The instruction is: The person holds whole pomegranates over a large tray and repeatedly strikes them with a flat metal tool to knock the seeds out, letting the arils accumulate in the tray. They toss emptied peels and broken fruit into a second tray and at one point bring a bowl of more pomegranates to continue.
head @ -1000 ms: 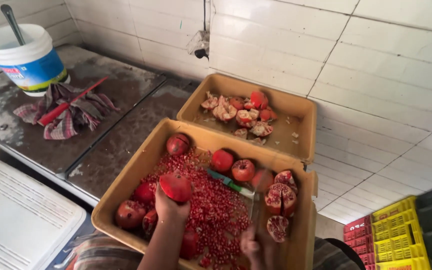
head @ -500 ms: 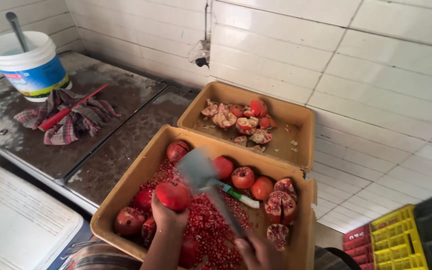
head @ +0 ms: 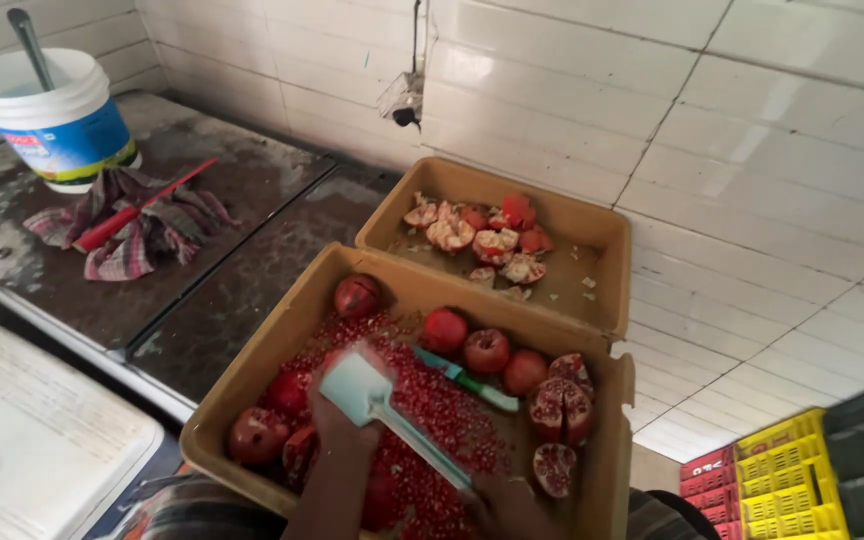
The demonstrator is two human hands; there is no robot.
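My left hand (head: 337,435) grips a red pomegranate piece (head: 329,362) over the near tan tray (head: 252,385); the fruit is mostly hidden. My right hand (head: 502,505) holds the handle of a pale green flat-headed tool (head: 357,388), whose head lies on top of that fruit. Loose red seeds (head: 442,415) cover the tray floor. Whole pomegranates (head: 487,350) and cut halves (head: 562,405) lie around them, with a green-handled knife (head: 467,380) between.
A second tan tray (head: 607,245) behind holds emptied peel pieces (head: 472,235). On the dark counter (head: 242,190) stand a white bucket (head: 52,120) and a checked cloth (head: 137,235) with a red stick. Yellow and red crates (head: 782,470) sit at bottom right, a white board (head: 42,450) at bottom left.
Half a second ago the pale green tool was raised above the tray. It has come down onto the fruit in my left hand, which stayed roughly where it was.
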